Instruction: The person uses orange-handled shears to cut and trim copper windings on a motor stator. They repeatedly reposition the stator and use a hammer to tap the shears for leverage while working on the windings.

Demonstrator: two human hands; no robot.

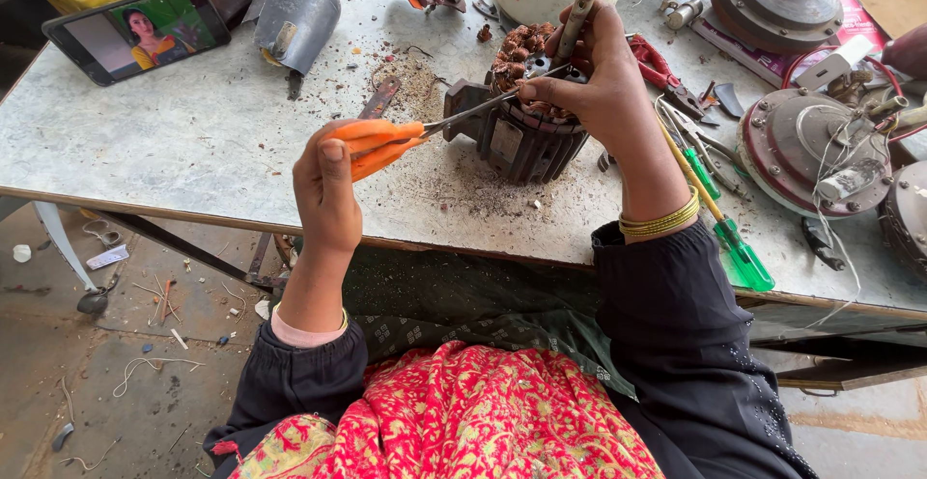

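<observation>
Head view: A pair of orange-handled scissors is held in the left hand, the fingers curled shut through and around the plastic loops, the thumb laid on top. The thin steel blades are pointed right, their tips brought to the copper windings of a motor stator, which stands on the worn, pale metal tabletop near its front edge. The stator is steadied by the right hand, whose fingers are bent over the top of the coil and pinched close at the blade tips; whether a strand is actually gripped cannot be told.

A risk is judged here: with the fingertips so near the tips, a slip of the blades on hard wire could nick them, and the ribbed, dark, heavy-looking iron stator could be tipped toward the edge by a sideways pull. Loose brown dust and wire scraps could also let it slide.

To the right, green-handled screwdrivers and round grey motor covers are laid; a phone is propped at the far left.
</observation>
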